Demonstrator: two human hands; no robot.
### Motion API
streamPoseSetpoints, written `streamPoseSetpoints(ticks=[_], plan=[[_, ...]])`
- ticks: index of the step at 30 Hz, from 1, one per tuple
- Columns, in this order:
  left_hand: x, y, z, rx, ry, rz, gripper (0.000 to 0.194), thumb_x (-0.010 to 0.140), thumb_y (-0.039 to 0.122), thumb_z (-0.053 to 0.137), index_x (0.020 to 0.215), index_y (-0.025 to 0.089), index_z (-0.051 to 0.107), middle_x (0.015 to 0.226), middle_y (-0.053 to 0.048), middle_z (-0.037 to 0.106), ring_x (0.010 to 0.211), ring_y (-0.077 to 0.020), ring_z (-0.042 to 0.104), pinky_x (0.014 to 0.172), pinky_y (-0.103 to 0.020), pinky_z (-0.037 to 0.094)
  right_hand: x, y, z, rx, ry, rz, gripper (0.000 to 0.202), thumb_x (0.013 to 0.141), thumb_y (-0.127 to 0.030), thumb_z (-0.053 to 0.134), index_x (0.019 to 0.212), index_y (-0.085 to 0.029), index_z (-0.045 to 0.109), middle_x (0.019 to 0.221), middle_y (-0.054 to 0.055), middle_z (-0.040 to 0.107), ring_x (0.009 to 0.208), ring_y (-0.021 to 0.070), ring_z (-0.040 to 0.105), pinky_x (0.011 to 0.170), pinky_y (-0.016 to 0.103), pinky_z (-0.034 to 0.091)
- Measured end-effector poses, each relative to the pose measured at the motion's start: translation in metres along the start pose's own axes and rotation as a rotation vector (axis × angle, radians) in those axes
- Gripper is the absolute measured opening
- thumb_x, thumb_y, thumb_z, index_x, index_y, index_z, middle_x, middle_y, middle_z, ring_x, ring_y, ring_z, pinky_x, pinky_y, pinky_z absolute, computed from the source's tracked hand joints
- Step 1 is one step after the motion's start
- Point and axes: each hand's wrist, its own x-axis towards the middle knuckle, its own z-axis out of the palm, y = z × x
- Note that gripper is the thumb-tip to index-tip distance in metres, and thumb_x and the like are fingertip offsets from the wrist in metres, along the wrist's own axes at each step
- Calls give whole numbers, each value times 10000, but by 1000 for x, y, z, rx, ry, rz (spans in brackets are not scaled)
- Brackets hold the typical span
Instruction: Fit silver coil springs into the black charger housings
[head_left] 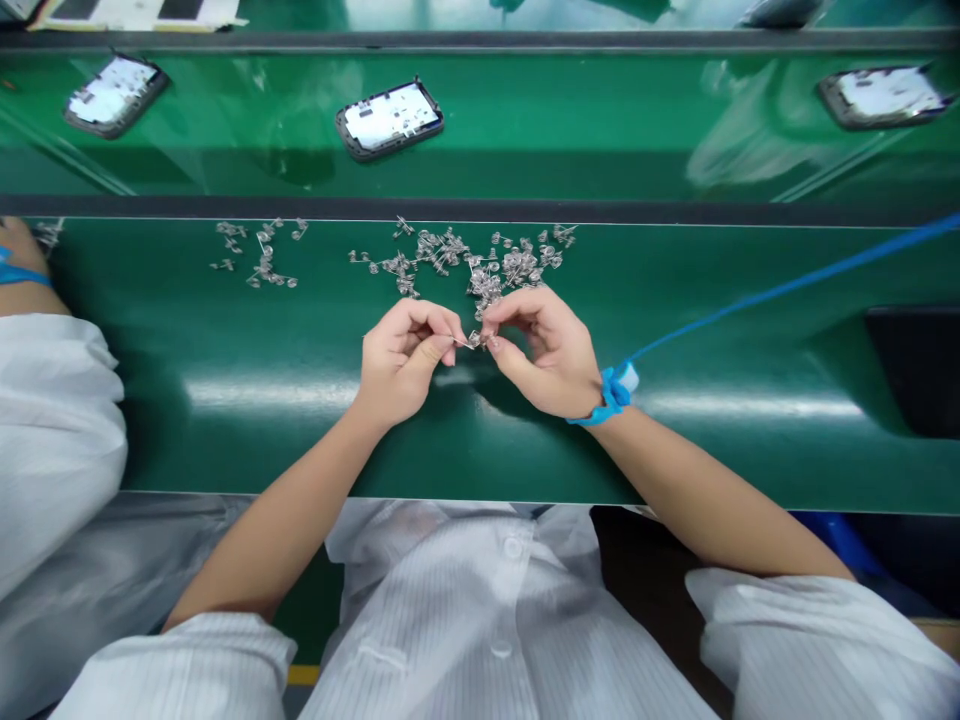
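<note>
Between my two hands is a small shiny metal part (474, 340), with thin pins and round discs like the loose ones behind it. My left hand (409, 358) pinches a thin pin-like end of it between thumb and forefinger. From the other side, the thumb and forefinger of my right hand (541, 350) close on its right end. Just beyond my fingertips lies a pile of similar small metal parts (517, 265), and a looser cluster (442, 250) spreads to its left. Exactly how the held pieces join is too small to make out.
A smaller group of metal parts (266, 260) lies further left. Phone-like boards in dark frames (390, 120) rest on the green strip behind. A blue cord (787, 290) runs from my right wristband to the right. A co-worker's sleeve (56, 400) is at the left; a dark object (915, 370) stands right.
</note>
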Motion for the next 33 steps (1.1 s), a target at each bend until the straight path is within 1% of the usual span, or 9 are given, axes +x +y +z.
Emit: streamPoseSetpoints(ticks=[3, 7, 11, 14, 17, 23, 29, 31, 33], plan=[[3, -3, -2, -172, -58, -169, 312, 881, 425, 778, 873, 222, 541, 823, 3, 676, 577, -80, 574, 565, -243, 512, 1, -5, -3, -236, -69, -199, 300, 915, -44, 532, 1115, -263, 578, 977, 43, 675, 925, 207, 671, 815, 402, 601], [4, -5, -1, -269, -108, -318, 353, 836, 442, 821, 881, 227, 544, 799, 13, 667, 614, -91, 591, 553, -230, 506, 0, -6, -3, -275, -57, -275, 372, 930, -47, 530, 1203, -298, 553, 1006, 51, 683, 950, 223, 675, 830, 426, 608], [3, -4, 0, -346, -160, -338, 249, 849, 356, 815, 942, 228, 623, 820, 15, 673, 650, -99, 638, 611, -237, 553, 1, -1, -1, -259, -11, -283, 269, 951, -104, 572, 1160, -273, 584, 997, 32, 689, 937, 202, 679, 828, 396, 611], [1, -4, -1, -373, -204, -312, 259, 839, 290, 818, 1034, 231, 657, 880, 12, 672, 702, -101, 664, 687, -244, 580, 3, 1, -2, -298, 19, -339, 233, 948, -96, 581, 1117, -256, 600, 975, 16, 696, 903, 179, 688, 798, 360, 615], [1, -4, -1, -342, -183, -294, 250, 864, 253, 784, 1080, 233, 660, 905, 7, 675, 715, -89, 663, 695, -220, 578, 5, 2, -3, -323, 20, -365, 221, 939, -89, 603, 1099, -241, 605, 969, 14, 701, 896, 170, 698, 792, 344, 611], [2, 0, 2, -181, -146, -282, 164, 875, 238, 749, 1019, 210, 674, 880, -1, 700, 699, -87, 660, 666, -211, 570, 5, 3, -5, -353, 45, -313, 170, 949, -136, 591, 1061, -255, 639, 980, 33, 681, 911, 192, 677, 770, 378, 592], [1, 3, 3, 50, -94, -300, 129, 876, 193, 679, 1005, 193, 668, 830, -5, 710, 734, -107, 677, 652, -210, 546, 5, 5, -9, -350, 80, -125, 87, 938, -210, 613, 967, -245, 687, 1020, 57, 649, 917, 220, 653, 780, 432, 582], [0, 3, 3, 161, -83, -289, 70, 902, 213, 646, 961, 191, 676, 779, 1, 705, 684, -102, 656, 613, -208, 518, 5, 6, -11, -326, 88, -85, 70, 939, -233, 620, 948, -241, 689, 1036, 63, 642, 909, 222, 651, 778, 442, 586], [0, 4, 3, 239, -84, -271, 81, 927, 244, 620, 914, 191, 679, 729, 9, 691, 623, -93, 620, 572, -208, 483, 4, 7, -11, -282, 91, -59, 64, 950, -257, 618, 944, -239, 679, 1046, 67, 649, 906, 222, 655, 776, 441, 589]])
